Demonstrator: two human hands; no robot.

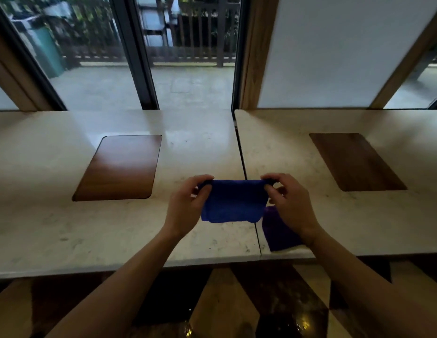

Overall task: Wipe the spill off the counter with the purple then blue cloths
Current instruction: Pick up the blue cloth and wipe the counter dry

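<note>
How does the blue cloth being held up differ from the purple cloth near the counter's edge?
The blue cloth is pinched at its top corners by the left hand and the right hand and hangs spread out; the purple cloth lies on the pale stone counter, touched by neither hand. The blue cloth shows whole; the purple one is partly hidden behind the right wrist. Both are small, soft-looking cloths.

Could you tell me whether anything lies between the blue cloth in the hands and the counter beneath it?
Nothing visible does. The left hand and right hand pinch the blue cloth by its top corners over bare counter, across the seam. The purple cloth lies to the right, beside it.
</note>
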